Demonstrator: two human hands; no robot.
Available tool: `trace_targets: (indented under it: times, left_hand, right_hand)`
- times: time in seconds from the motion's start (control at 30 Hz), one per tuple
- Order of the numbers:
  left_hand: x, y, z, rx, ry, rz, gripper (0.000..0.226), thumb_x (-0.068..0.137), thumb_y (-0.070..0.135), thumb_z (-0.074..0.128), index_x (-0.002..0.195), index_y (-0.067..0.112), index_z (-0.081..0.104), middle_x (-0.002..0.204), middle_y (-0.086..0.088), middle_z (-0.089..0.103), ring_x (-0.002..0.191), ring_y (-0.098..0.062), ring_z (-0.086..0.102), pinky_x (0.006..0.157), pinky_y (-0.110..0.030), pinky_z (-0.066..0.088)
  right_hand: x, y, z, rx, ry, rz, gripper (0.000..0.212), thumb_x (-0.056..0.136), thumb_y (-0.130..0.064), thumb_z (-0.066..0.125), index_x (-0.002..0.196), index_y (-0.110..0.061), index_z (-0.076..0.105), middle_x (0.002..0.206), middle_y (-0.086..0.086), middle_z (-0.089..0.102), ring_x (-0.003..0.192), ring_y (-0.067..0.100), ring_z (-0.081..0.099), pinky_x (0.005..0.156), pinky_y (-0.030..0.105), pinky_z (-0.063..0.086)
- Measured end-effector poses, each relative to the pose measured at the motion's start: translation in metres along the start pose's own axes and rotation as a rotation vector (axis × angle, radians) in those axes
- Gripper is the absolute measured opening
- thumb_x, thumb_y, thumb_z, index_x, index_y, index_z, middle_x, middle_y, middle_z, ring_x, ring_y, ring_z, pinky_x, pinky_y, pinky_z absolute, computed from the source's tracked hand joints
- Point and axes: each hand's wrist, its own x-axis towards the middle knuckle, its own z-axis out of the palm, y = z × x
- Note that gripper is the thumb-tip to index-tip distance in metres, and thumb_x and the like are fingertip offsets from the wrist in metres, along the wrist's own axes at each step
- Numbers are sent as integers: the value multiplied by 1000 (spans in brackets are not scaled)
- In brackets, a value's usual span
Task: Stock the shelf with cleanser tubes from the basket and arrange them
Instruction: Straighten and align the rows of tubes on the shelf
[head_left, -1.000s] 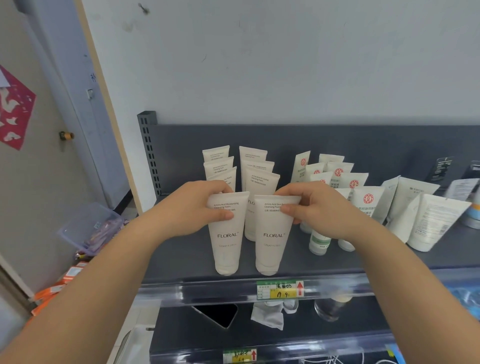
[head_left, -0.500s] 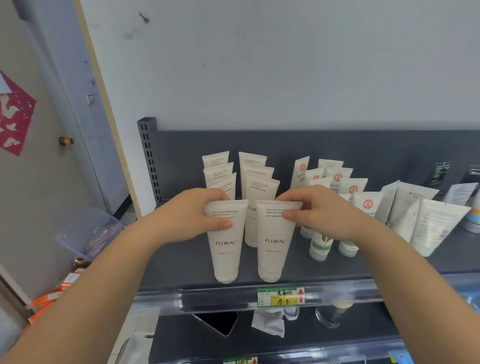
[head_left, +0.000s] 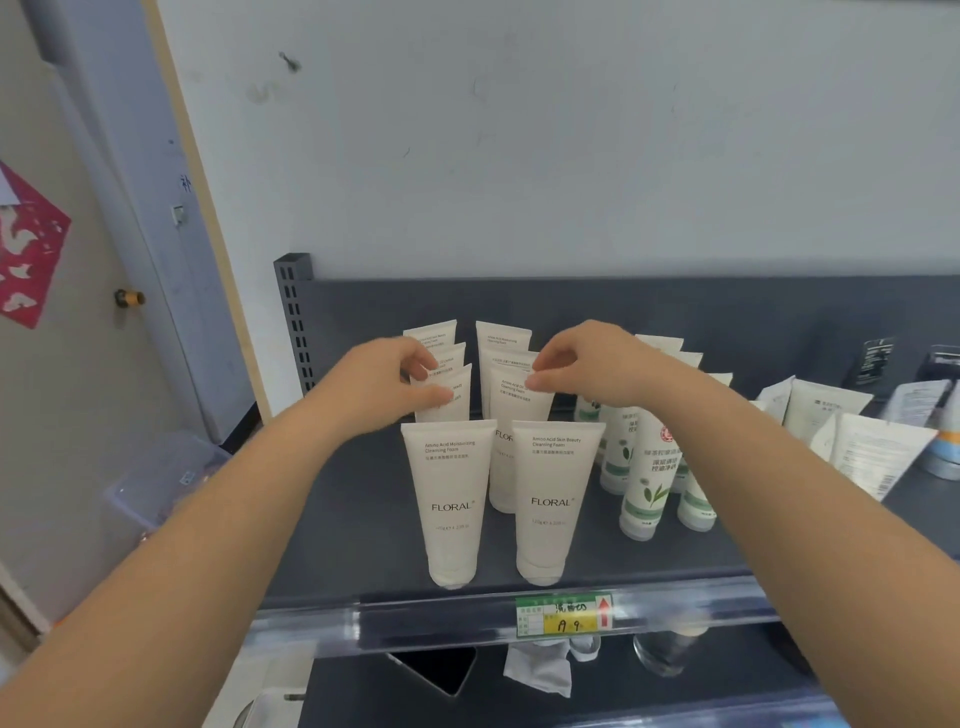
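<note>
Both hands have left the two front tubes and moved back to the row behind. Nearest, under the shelf (head_left: 353, 519) edge, a green-and-yellow price tag (head_left: 564, 616) sits in the clear rail. Just behind it the front-left tube (head_left: 449, 499) and front-right tube (head_left: 550, 499) stand cap-down, side by side and free. Green-printed tubes (head_left: 644, 483) crowd close on the right, partly hidden by the right forearm. A clear plastic box (head_left: 156, 478) sits low beyond the shelf's left end. The left hand (head_left: 400, 384) reaches over the front-left tube, thumb and curled fingers pinching the crimped top of the second left tube (head_left: 457, 410). The right hand (head_left: 587, 369) mirrors it, pinching the top of the second right tube (head_left: 506, 467). More white tubes (head_left: 501, 338) stand behind, against the dark back panel (head_left: 727, 306).
</note>
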Motion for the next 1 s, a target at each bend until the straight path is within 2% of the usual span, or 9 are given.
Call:
trace_targets:
  times: [0.07, 0.13, 0.2, 0.3, 0.43, 0.57, 0.67, 0.87, 1.0]
  left_hand:
    - [4, -6, 9, 16, -68, -12, 32, 84, 42, 70, 112, 31, 61, 106, 14, 64, 89, -5, 61, 72, -25, 47]
    - [7, -13, 15, 8, -78, 2, 29, 88, 38, 66, 116, 30, 62, 113, 11, 64, 91, -8, 62, 75, -27, 48]
    - [9, -16, 17, -5, -64, 13, 27, 90, 33, 64, 117, 30, 63, 117, 10, 63, 93, -9, 61, 78, -28, 47]
    - [8, -19, 15, -55, -61, 24, 22, 91, 30, 64, 114, 29, 65, 112, 12, 65, 90, -5, 62, 74, -24, 48]
    - [8, -19, 13, -118, -85, 29, 20, 92, 26, 65, 112, 27, 65, 108, 11, 67, 87, -4, 65, 65, -16, 48]
    - [6, -22, 11, -100, -117, 53, 18, 91, 30, 65, 109, 31, 66, 108, 12, 68, 88, -9, 67, 82, -35, 55]
    - [3, -21, 10, -131, -154, 74, 16, 90, 31, 67, 106, 33, 67, 103, 13, 70, 87, -12, 68, 85, -40, 55]
    - [-3, -15, 8, -158, -197, 88, 15, 91, 29, 66, 103, 38, 65, 104, 15, 69, 86, -6, 67, 74, -23, 52]
    - [-5, -12, 7, -220, -231, 76, 17, 92, 24, 65, 107, 31, 66, 106, 13, 68, 86, -4, 67, 61, -10, 48]
  right_hand:
    - [7, -1, 6, -32, -48, 6, 29, 86, -41, 68, 107, -20, 70, 104, -8, 68, 90, 11, 64, 76, 25, 48]
    - [10, 2, 11, -56, -80, -6, 17, 89, -34, 67, 86, -17, 70, 87, -3, 70, 72, 10, 64, 65, 24, 45]
    - [10, 6, 14, -55, -73, -12, 21, 91, -27, 65, 75, -13, 66, 76, 1, 69, 68, 13, 65, 62, 26, 47]
    - [8, 14, 13, -52, -54, -3, 18, 90, -24, 65, 92, -8, 72, 86, 7, 72, 77, 20, 70, 72, 35, 57]
    - [5, 20, 11, -20, -62, -13, 16, 90, -23, 66, 94, -10, 73, 88, 7, 73, 79, 20, 71, 78, 39, 58]
    - [4, 20, 9, -31, -102, -31, 18, 90, -24, 66, 94, -8, 73, 89, 6, 74, 78, 14, 72, 82, 39, 58]
    - [1, 20, 9, -69, -104, -43, 20, 90, -26, 66, 95, -9, 74, 89, 8, 73, 81, 19, 70, 80, 38, 56]
    - [-7, 24, 2, -73, -124, -71, 14, 89, -28, 66, 99, -26, 75, 89, -11, 72, 84, 11, 66, 78, 28, 53]
    - [-6, 30, 1, -59, -144, -69, 14, 89, -28, 66, 97, -23, 76, 90, -3, 74, 84, 16, 69, 83, 36, 55]
